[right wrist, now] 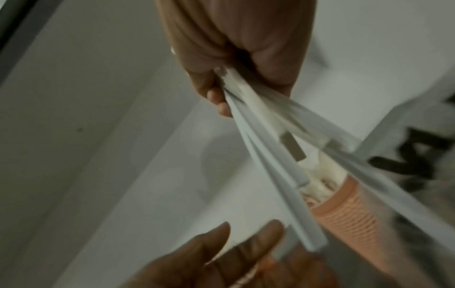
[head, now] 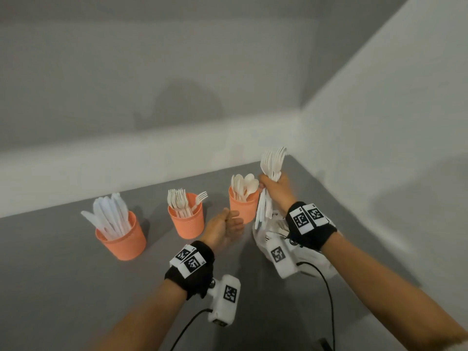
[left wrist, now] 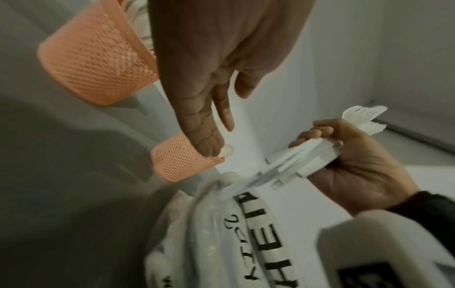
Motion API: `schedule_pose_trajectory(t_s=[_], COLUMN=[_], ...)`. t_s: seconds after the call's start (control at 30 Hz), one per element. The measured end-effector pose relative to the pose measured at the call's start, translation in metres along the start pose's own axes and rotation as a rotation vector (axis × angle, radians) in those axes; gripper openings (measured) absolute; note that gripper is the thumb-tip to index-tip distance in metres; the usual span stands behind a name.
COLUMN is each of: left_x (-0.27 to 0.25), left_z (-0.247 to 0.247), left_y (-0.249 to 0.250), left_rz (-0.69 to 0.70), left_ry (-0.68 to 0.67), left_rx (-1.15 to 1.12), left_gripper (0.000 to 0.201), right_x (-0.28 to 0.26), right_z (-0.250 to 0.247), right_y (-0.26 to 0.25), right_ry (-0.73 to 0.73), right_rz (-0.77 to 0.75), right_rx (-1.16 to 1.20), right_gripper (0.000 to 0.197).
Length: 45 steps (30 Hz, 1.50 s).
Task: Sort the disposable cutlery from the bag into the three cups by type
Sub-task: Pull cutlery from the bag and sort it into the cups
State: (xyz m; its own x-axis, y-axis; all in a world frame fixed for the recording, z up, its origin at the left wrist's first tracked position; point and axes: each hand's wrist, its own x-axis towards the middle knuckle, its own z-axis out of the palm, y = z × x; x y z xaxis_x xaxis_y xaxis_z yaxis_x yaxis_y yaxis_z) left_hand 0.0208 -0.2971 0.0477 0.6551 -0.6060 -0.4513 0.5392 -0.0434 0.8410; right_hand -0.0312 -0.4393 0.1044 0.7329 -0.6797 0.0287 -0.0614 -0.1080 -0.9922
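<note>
1. The right hand has its grip clenched round a mixed bundle of white cutlery; fork tines fan out above the fist and the handles hang below it.
2. In the right wrist view the fingers curl tight over the handles, which splay downward and outward from the fist.
3. The lower ends of the handles reach toward the open mouth of the white bag, which lies crumpled on the grey surface just under the right wrist; black lettering shows on it in the left wrist view.
4. The left hand has its grip wide and holds nothing; the fingers are straight and loosely spread, palm turned toward the bundle, hanging between the middle and right cups and apart from the cutlery.
5. Just left of the right hand stands the spoon cup, orange, with spoons upright in it.
6. Next to the left is the fork cup, forks standing in it and one leaning out to the right.
7. Farthest left is the knife cup, the nearest to the camera, packed with knives that lean leftward.
8. All three cups stand on the surface, which runs back to a pale wall.
9. Black bands with printed markers and white camera housings sit on both wrists.
</note>
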Motion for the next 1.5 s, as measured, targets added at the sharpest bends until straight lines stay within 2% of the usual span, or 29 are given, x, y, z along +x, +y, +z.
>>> schedule_pose_trajectory(t_s=[0.1,0.2,0.4,0.47,0.63,0.77,0.83,0.9,0.97,1.03,1.17,1.2,1.27,1.33,1.43,1.5], left_x=[-0.008,-0.013,-0.015,-0.018,-0.031,-0.035,-0.035,-0.036,-0.038,-0.041,-0.044,-0.044,-0.045,-0.047,-0.050,-0.051], left_z=[-0.010,-0.021,-0.045,-0.051,-0.058,-0.057,-0.062,-0.070,-0.077,-0.079,-0.080,-0.080,-0.083,-0.084,-0.088,-0.090], left_y=[-0.004,-0.006,-0.004,-0.001,0.019,0.020,0.016,0.013,0.012,0.011,0.011,0.011,0.013,0.014,0.016,0.015], left_rz=[-0.128,-0.177,-0.151,-0.128,-0.051,0.087,0.143,0.148,0.129,0.140,0.116,0.104,0.076,0.045,-0.040,-0.053], left_ry=[-0.025,-0.009,0.152,0.145,0.029,0.003,-0.002,-0.049,-0.097,-0.134,-0.107,-0.082,-0.055,-0.080,-0.095,-0.082], left_rx=[-0.069,-0.093,-0.241,-0.337,-0.488,-0.368,-0.289,-0.212,-0.115,0.041,0.234,0.256,0.259,0.165,-0.043,-0.060], left_gripper=[0.048,0.058,0.064,0.064,0.065,0.053,0.039,0.022,0.025,0.028,0.018,0.013,0.014,0.017,0.017,0.008], right_x=[0.002,0.003,-0.006,-0.010,-0.025,-0.039,-0.040,-0.036,-0.032,-0.029,-0.032,-0.034,-0.039,-0.043,-0.047,-0.047], right_z=[0.026,0.054,0.092,0.102,0.126,0.147,0.154,0.157,0.158,0.158,0.161,0.161,0.160,0.155,0.151,0.152], right_y=[-0.004,-0.006,-0.016,-0.017,-0.007,0.009,0.013,0.016,0.020,0.025,0.031,0.032,0.029,0.025,0.021,0.022], right_ry=[-0.039,-0.074,-0.154,-0.175,-0.149,-0.065,-0.065,-0.077,-0.103,-0.131,-0.228,-0.252,-0.326,-0.453,-0.711,-0.783], right_rz=[0.059,0.100,0.092,0.075,0.002,0.002,0.036,0.067,0.072,0.080,0.131,0.137,0.162,0.241,0.465,0.521], right_rx=[0.127,0.200,0.231,0.228,0.196,0.239,0.263,0.247,0.202,0.146,0.113,0.119,0.131,0.197,0.286,0.302], right_gripper=[0.026,0.025,0.029,0.028,0.023,0.022,0.027,0.021,0.011,0.010,0.016,0.017,0.015,0.011,0.013,0.013])
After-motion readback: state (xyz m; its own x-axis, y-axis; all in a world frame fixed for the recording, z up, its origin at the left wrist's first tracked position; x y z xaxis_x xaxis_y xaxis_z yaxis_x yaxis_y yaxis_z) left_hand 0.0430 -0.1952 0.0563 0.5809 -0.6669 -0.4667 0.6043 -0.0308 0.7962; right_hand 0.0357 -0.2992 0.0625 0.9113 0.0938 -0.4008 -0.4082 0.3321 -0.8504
